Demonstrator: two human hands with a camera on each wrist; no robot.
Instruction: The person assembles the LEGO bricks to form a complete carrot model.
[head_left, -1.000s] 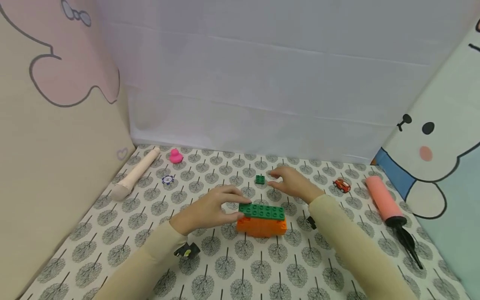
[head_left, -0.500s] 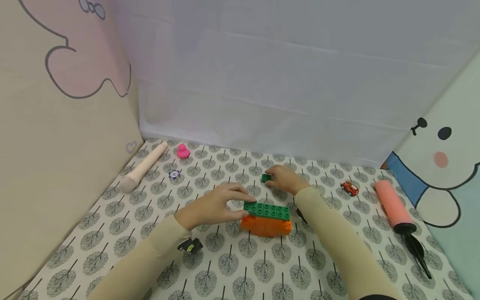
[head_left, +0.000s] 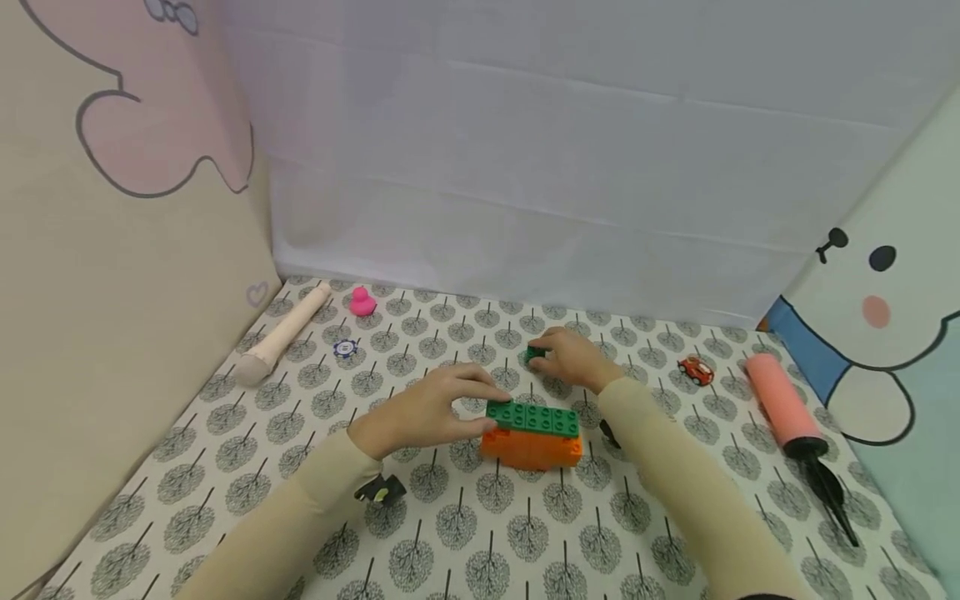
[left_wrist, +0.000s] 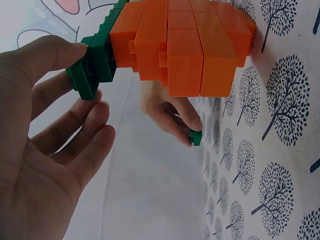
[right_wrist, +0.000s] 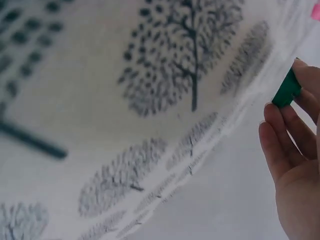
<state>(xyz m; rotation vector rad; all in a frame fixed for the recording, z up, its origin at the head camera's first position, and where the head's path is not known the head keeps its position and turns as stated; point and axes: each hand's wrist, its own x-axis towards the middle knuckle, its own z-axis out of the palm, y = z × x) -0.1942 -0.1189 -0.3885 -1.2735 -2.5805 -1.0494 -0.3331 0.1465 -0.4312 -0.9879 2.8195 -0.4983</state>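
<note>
In the head view a stack of orange toy building bricks (head_left: 531,451) stands on the cloth in front of me, topped by a row of green bricks (head_left: 534,418). My left hand (head_left: 435,408) pinches the left end of that row between thumb and fingers; the left wrist view shows the end green brick (left_wrist: 82,80) jutting past the orange ones. Farther back, my right hand (head_left: 576,360) pinches a small green brick (head_left: 536,352) at the tabletop. In the right wrist view, thumb and fingertips hold this green brick (right_wrist: 287,89) by its sides.
A pale club-shaped object (head_left: 283,335), a pink rubber duck (head_left: 362,302) and a blue-and-white chip (head_left: 345,348) lie at the left. To the right are a red toy car (head_left: 696,370) and a pink-and-black hand pump (head_left: 795,433). Fabric walls (head_left: 525,167) border the table.
My right hand has come down onto the small green brick and taken hold of it. The left hand stays at the end of the green row. The head view has shifted slightly.
</note>
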